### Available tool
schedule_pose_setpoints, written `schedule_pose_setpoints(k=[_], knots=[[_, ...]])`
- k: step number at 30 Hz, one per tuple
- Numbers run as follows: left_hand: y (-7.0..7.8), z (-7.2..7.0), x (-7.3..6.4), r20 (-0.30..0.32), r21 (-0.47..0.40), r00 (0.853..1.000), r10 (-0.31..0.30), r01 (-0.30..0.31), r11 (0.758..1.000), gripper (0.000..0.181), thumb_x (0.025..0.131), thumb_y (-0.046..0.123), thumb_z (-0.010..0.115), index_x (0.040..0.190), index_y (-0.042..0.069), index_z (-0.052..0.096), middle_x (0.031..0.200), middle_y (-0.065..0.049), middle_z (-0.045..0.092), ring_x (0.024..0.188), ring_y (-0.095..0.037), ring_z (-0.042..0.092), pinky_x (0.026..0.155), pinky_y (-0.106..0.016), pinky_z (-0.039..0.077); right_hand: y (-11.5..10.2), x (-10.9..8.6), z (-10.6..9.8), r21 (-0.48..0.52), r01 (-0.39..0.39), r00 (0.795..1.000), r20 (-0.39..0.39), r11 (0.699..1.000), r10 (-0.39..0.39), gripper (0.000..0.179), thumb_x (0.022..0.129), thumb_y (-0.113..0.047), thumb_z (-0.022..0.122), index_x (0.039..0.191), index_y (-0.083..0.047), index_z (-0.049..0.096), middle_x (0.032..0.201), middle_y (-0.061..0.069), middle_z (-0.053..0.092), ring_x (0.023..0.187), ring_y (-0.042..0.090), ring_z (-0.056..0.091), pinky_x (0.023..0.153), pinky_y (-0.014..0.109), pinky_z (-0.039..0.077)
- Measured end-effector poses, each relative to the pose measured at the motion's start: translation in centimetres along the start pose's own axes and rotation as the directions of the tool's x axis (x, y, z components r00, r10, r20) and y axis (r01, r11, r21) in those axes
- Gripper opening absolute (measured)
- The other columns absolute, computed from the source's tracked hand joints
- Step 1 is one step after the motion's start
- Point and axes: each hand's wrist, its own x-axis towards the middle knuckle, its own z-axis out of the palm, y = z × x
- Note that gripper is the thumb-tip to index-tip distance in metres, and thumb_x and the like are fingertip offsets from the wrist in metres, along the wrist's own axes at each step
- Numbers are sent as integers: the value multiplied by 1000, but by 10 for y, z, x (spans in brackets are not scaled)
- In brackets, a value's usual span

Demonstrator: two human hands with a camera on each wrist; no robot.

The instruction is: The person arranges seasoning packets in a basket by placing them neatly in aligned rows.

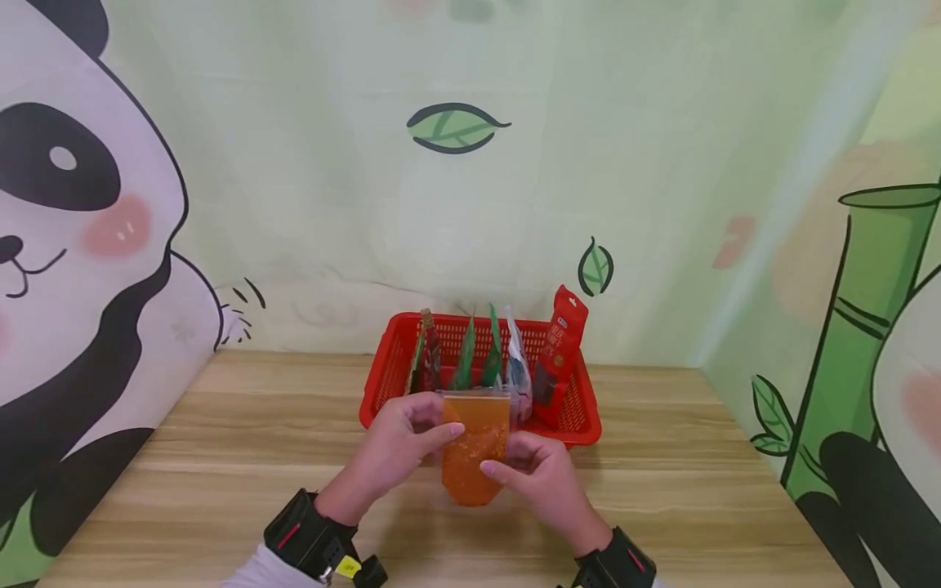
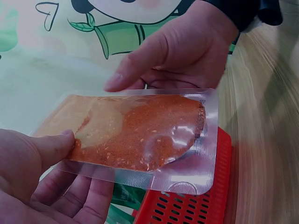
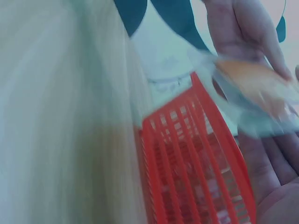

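A flat clear-plastic food packet (image 1: 475, 449) with orange-red, seasoned-looking contents is held up in front of the red basket. My left hand (image 1: 412, 441) pinches its left edge, thumb on the near face and fingers behind. In the left wrist view, that thumb presses the packet (image 2: 145, 130). My right hand (image 1: 547, 482) is at the packet's lower right edge. Its thumb tip shows just off the edge in the left wrist view, and its fingers look fairly straight in the blurred right wrist view, where contact is unclear.
Behind the packet, the red plastic basket (image 1: 595, 425) stands on the wooden table (image 1: 279, 425). Upright inside are several packages, including a red pouch (image 1: 562, 347), green packages (image 1: 465, 355) and a white one (image 1: 517, 359). A printed panda curtain (image 1: 331, 204) hangs behind.
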Motion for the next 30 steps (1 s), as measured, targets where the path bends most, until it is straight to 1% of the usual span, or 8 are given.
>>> schedule_pose_setpoints(k=[9, 15, 17, 19, 21, 23, 25, 30], knots=[[4, 5, 0, -70, 48, 997, 16, -12, 999, 16, 91, 19, 79, 102, 12, 70, 94, -4, 76, 84, -21, 66, 71, -37, 62, -4, -2, 13, -35, -9, 996, -84, 999, 6, 21, 89, -22, 81, 97, -3, 79, 91, 15, 78, 77, 11, 67, 69, 24, 58], [8, 9, -1, -248, 225, 966, 73, -16, 974, 38, 88, 21, 82, 114, 13, 56, 91, -4, 74, 81, -18, 67, 68, -35, 63, -8, 3, 18, -45, -27, 986, -165, 999, 19, 20, 85, -25, 84, 96, -8, 82, 90, 10, 79, 77, 14, 67, 68, 24, 57], [11, 13, -4, -304, 419, 936, 175, -34, 908, 41, 87, 24, 83, 113, 12, 54, 90, -4, 73, 73, -13, 66, 65, -31, 62, -7, 6, 23, -57, -1, 978, -210, 998, -11, 17, 84, -24, 85, 93, -10, 82, 87, 8, 79, 74, 14, 64, 64, 23, 54], [17, 18, -8, -323, 623, 898, 298, -35, 781, 40, 88, 30, 82, 109, 10, 54, 81, -4, 70, 61, -9, 61, 62, -27, 61, -5, 8, 27, -60, 39, 966, -254, 997, -53, 14, 83, -23, 86, 90, -11, 82, 84, 7, 78, 71, 13, 62, 62, 23, 52], [23, 24, -11, -308, 778, 862, 401, -14, 628, 40, 91, 38, 78, 103, 6, 56, 68, -3, 64, 49, -9, 52, 53, -24, 56, -3, 9, 31, -78, 83, 949, -300, 994, -103, 12, 82, -23, 87, 85, -13, 80, 78, 6, 76, 67, 12, 60, 59, 22, 50], [29, 32, -15, -288, 844, 857, 426, 18, 535, 51, 92, 51, 73, 101, 3, 59, 60, -2, 57, 44, -11, 47, 47, -23, 50, -2, 9, 36, -110, 147, 925, -337, 983, -176, 10, 81, -20, 88, 82, -14, 80, 72, 4, 72, 64, 10, 58, 57, 21, 49], [36, 40, -17, -280, 845, 879, 386, 35, 533, 69, 90, 64, 66, 106, -2, 60, 60, -4, 56, 44, -14, 49, 44, -24, 44, -1, 8, 40, -153, 219, 896, -360, 964, -260, 8, 81, -16, 88, 83, -14, 79, 71, 3, 71, 62, 9, 59, 57, 21, 51], [48, 51, -18, -266, 761, 924, 274, 27, 649, 105, 86, 78, 59, 134, -15, 53, 82, -17, 71, 63, -27, 68, 50, -27, 49, 0, 7, 48, -288, 370, 804, -378, 883, -460, 13, 80, -3, 86, 88, -11, 81, 75, 4, 77, 62, 6, 59, 58, 20, 53]])
